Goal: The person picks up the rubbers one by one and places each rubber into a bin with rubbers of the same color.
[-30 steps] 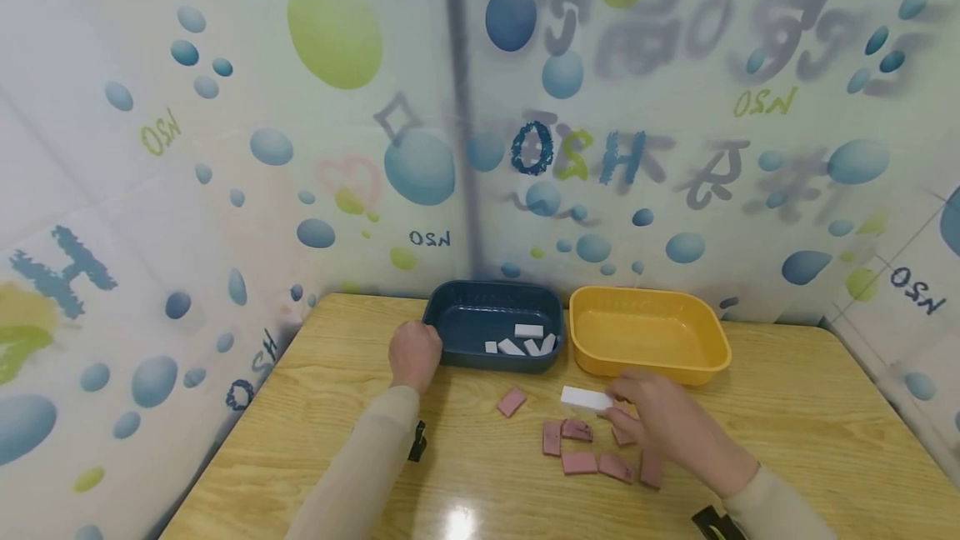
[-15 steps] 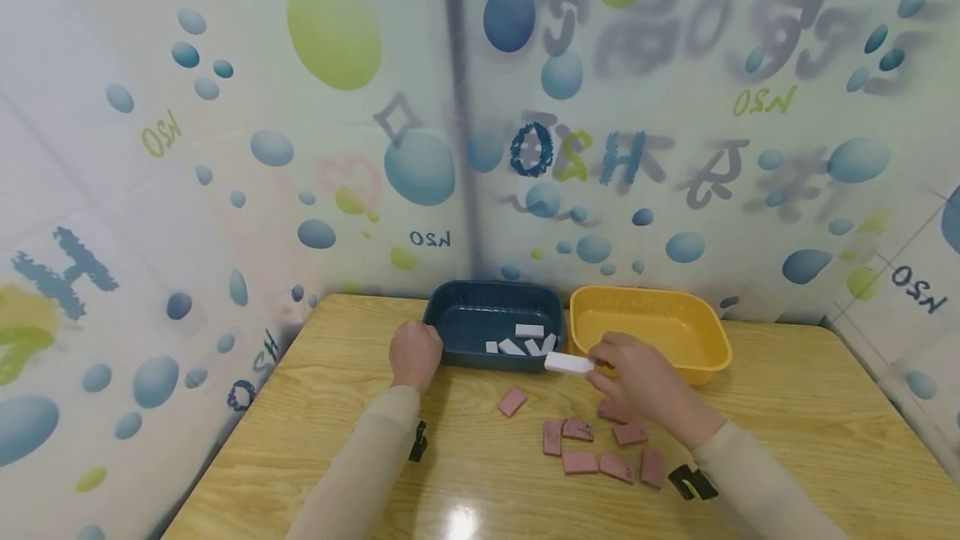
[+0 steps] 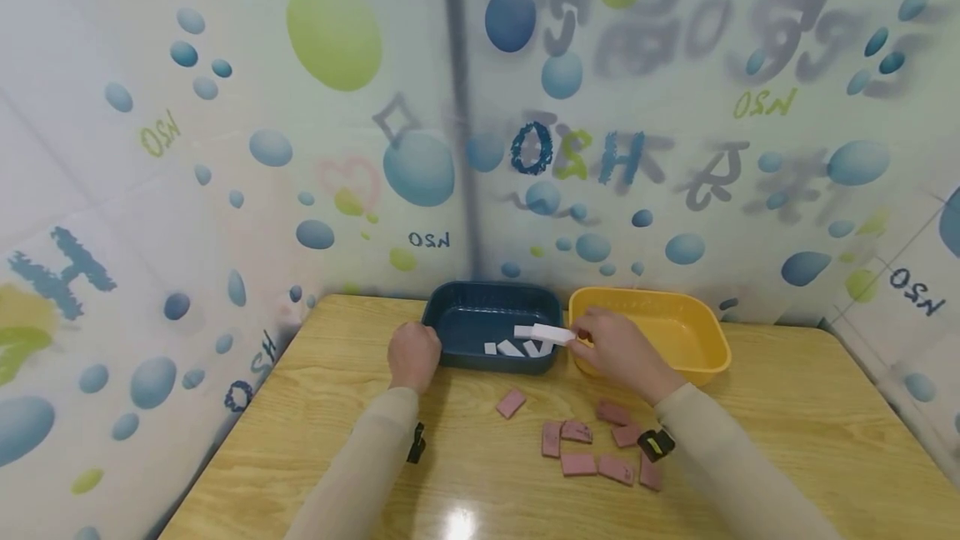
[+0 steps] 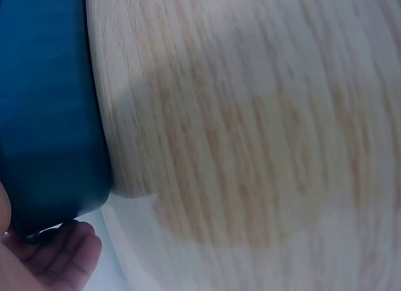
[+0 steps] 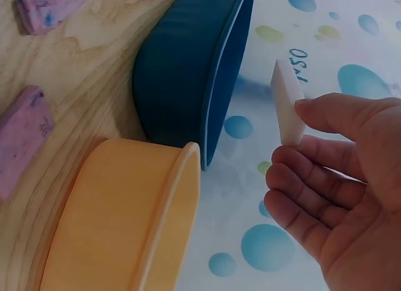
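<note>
My right hand pinches a white eraser between thumb and fingers, its free end pointing left over the right part of a dark blue bin. In the right wrist view, the same eraser is held clear of the bin's rim. Several white erasers lie inside along the bin's front and right. My left hand grips the bin's left end; in the left wrist view, curled fingers reach around its corner, with part of the thumb cut off by the frame edge.
A yellow bin stands just right of the blue one, under my right forearm and hand. Several pink erasers with dark smudges lie on the wooden table in front of the bins. A patterned wall rises behind.
My right hand has lifted the white eraser from above the pink erasers, moving it away from me and left to the blue bin. The left hand stays in place.
</note>
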### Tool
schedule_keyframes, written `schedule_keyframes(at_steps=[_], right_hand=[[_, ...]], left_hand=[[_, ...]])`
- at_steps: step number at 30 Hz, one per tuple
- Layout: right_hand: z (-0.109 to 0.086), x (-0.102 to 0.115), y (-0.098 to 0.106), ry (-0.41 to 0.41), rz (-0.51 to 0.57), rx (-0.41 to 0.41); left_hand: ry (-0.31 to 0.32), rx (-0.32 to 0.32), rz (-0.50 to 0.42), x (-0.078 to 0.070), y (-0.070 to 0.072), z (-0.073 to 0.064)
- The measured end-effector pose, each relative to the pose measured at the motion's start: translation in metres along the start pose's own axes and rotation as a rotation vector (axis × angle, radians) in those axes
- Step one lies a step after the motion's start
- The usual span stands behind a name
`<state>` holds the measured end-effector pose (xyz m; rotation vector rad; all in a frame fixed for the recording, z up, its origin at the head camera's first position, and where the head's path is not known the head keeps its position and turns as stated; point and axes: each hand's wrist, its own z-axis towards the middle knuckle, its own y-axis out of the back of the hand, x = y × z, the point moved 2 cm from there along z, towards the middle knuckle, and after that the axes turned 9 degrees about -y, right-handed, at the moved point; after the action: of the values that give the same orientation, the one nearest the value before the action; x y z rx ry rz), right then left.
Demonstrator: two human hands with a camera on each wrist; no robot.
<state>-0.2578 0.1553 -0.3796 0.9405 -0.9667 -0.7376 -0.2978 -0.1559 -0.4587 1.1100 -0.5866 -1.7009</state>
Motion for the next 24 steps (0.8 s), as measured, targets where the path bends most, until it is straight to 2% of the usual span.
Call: schedule_keyframes(at_steps=[13, 21, 24], right_hand=[[0.040, 0.010, -0.028, -0.024, -0.033, 0.057], [0.055, 0.014, -0.052, -0.081, -0.075, 0.092], [0.060, 0.016, -0.058, -0.073, -0.083, 0.091]], left_hand=[[0.004, 0.013, -0.006, 0.000, 0.001, 0.000], [0.006, 0.019, 0.003, -0.001, 0.002, 0.001], [0.009, 0.016, 0.003, 0.000, 0.001, 0.001]])
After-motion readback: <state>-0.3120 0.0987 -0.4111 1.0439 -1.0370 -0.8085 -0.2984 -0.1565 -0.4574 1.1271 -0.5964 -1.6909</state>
